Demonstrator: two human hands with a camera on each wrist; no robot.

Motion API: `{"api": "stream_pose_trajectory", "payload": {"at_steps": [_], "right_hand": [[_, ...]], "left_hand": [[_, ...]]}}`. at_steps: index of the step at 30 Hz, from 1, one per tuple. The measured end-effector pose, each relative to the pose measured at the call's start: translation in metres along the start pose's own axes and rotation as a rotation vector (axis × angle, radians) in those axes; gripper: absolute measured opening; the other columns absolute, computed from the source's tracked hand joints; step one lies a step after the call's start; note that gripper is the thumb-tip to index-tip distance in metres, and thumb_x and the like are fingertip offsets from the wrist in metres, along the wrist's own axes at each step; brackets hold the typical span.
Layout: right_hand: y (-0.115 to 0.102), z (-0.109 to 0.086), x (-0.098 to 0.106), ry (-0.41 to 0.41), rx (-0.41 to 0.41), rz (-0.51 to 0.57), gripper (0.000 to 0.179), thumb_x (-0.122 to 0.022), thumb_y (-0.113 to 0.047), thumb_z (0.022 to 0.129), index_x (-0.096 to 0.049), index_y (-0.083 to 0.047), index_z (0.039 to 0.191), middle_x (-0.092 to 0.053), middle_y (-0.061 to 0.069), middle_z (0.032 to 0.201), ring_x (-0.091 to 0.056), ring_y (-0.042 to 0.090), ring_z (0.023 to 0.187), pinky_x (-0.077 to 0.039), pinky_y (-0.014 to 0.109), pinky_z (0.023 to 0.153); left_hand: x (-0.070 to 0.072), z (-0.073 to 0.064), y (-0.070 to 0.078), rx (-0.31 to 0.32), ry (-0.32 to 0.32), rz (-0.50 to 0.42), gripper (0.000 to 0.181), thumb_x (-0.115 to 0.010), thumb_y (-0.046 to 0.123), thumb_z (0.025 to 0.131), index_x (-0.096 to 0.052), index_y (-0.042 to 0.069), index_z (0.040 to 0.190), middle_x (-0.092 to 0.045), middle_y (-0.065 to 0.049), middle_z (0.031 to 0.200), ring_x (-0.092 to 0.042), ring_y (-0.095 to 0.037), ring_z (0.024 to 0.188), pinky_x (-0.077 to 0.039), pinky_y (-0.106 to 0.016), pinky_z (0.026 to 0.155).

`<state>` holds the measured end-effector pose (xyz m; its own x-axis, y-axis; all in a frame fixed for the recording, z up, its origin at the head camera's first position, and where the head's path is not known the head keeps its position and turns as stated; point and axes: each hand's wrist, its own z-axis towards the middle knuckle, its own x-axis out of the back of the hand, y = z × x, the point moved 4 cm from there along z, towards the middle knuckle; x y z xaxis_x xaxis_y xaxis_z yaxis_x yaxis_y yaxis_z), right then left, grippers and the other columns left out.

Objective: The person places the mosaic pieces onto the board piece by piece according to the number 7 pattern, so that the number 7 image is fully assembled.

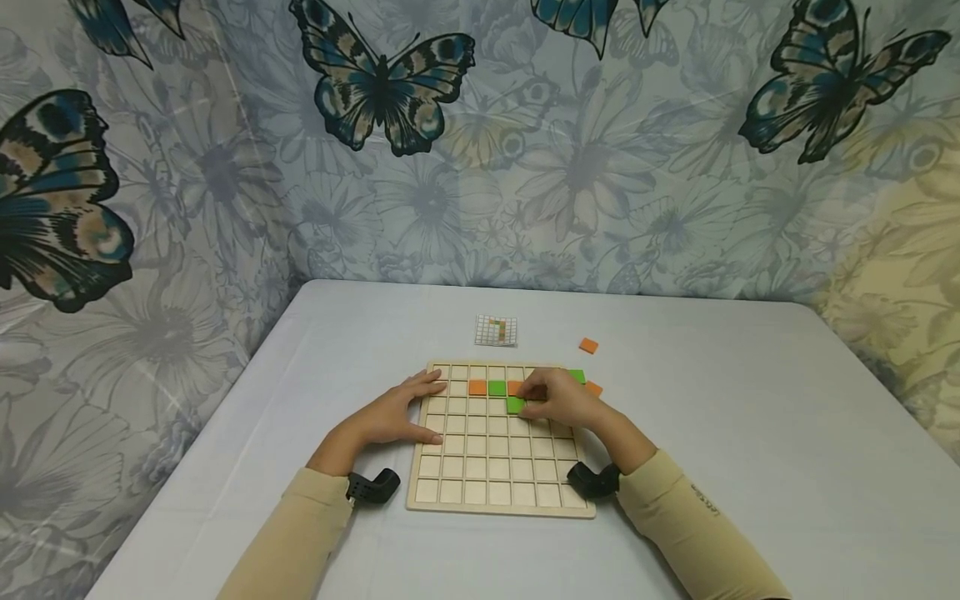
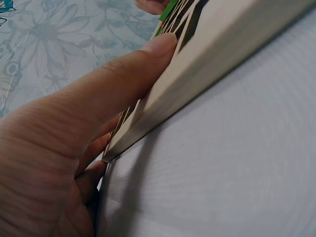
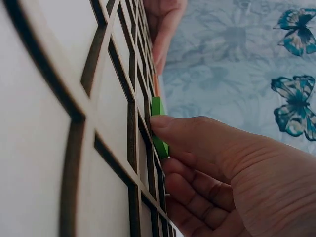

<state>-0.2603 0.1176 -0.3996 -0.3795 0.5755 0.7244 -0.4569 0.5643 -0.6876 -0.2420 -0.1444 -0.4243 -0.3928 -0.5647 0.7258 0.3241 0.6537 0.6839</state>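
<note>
A wooden grid board (image 1: 465, 493) lies on the white table. In one of its upper rows sit an orange tile (image 1: 477, 387), a green tile (image 1: 497, 388) and another orange tile (image 1: 513, 388) side by side. My right hand (image 1: 561, 398) pinches a second green tile (image 1: 514, 406) just below that last orange one. The right wrist view shows this green tile (image 3: 157, 104) tilted against the grid, the thumb on it; whether it lies fully in its cell I cannot tell. My left hand (image 1: 387, 414) rests on the board's left edge, fingers spread, thumb on the rim.
Behind the board lies a small printed card (image 1: 496, 331) with a coloured grid pattern. A loose orange tile (image 1: 588, 345) is at the back right. Past the board's upper right corner are a green tile (image 1: 577, 376) and an orange tile (image 1: 594, 388), partly covered by my right hand.
</note>
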Motion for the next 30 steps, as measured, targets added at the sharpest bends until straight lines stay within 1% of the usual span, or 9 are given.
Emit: {"api": "stream_pose_trajectory", "payload": {"at_steps": [8, 12, 17, 22, 24, 27, 30], "right_hand": [[0.001, -0.001, 0.001, 0.001, -0.028, 0.012, 0.022, -0.073, -0.01, 0.08, -0.066, 0.0, 0.098, -0.065, 0.013, 0.099, -0.063, 0.025, 0.093, -0.054, 0.032, 0.08], [0.0, -0.001, 0.001, -0.001, -0.026, 0.007, 0.022, -0.073, -0.01, 0.08, -0.066, 0.0, 0.098, -0.065, 0.014, 0.1, -0.064, 0.026, 0.093, -0.054, 0.032, 0.081], [0.0, -0.001, 0.001, -0.002, -0.023, 0.0, 0.022, -0.073, -0.011, 0.08, -0.066, 0.0, 0.097, -0.065, 0.013, 0.099, -0.063, 0.024, 0.092, -0.054, 0.031, 0.079], [0.0, -0.001, 0.002, -0.002, -0.02, -0.009, 0.021, -0.074, -0.012, 0.079, -0.067, -0.001, 0.095, -0.066, 0.012, 0.097, -0.062, 0.02, 0.087, -0.052, 0.026, 0.074], [0.0, -0.001, 0.003, -0.008, -0.022, -0.004, 0.022, -0.074, -0.012, 0.079, -0.067, -0.001, 0.096, -0.066, 0.012, 0.097, -0.062, 0.02, 0.087, -0.053, 0.025, 0.074], [0.002, -0.002, 0.006, -0.013, -0.036, 0.012, 0.023, -0.074, -0.013, 0.079, -0.067, 0.0, 0.098, -0.065, 0.012, 0.098, -0.063, 0.023, 0.09, -0.054, 0.028, 0.077], [0.007, -0.003, 0.012, 0.005, -0.055, 0.004, 0.024, -0.074, -0.015, 0.08, -0.068, -0.001, 0.099, -0.065, 0.01, 0.098, -0.063, 0.023, 0.091, -0.054, 0.032, 0.079]], "left_hand": [[-0.001, 0.001, -0.001, 0.008, -0.001, -0.002, 0.087, -0.081, 0.04, 0.068, -0.042, 0.017, 0.142, -0.02, 0.001, 0.156, -0.01, -0.028, 0.146, -0.017, -0.055, 0.114], [-0.001, 0.0, -0.001, 0.0, 0.002, 0.005, 0.087, -0.081, 0.04, 0.068, -0.042, 0.016, 0.142, -0.021, 0.0, 0.156, -0.011, -0.03, 0.145, -0.018, -0.057, 0.113], [-0.001, 0.001, -0.003, 0.0, 0.004, 0.003, 0.087, -0.081, 0.04, 0.068, -0.042, 0.017, 0.141, -0.021, 0.0, 0.156, -0.01, -0.029, 0.145, -0.017, -0.056, 0.114], [-0.001, 0.001, -0.003, 0.003, 0.0, 0.003, 0.087, -0.081, 0.041, 0.068, -0.042, 0.017, 0.142, -0.02, 0.001, 0.156, -0.01, -0.028, 0.146, -0.016, -0.055, 0.114], [-0.001, 0.001, -0.003, 0.002, 0.0, 0.003, 0.087, -0.081, 0.04, 0.068, -0.042, 0.017, 0.142, -0.02, 0.001, 0.156, -0.01, -0.029, 0.145, -0.017, -0.055, 0.114], [-0.001, 0.002, -0.002, 0.002, 0.0, -0.002, 0.087, -0.081, 0.039, 0.068, -0.042, 0.017, 0.142, -0.02, 0.0, 0.156, -0.01, -0.029, 0.145, -0.017, -0.055, 0.114], [-0.001, 0.001, -0.001, -0.001, 0.001, -0.009, 0.086, -0.081, 0.038, 0.068, -0.042, 0.015, 0.141, -0.021, -0.001, 0.156, -0.01, -0.03, 0.145, -0.017, -0.056, 0.114]]}}
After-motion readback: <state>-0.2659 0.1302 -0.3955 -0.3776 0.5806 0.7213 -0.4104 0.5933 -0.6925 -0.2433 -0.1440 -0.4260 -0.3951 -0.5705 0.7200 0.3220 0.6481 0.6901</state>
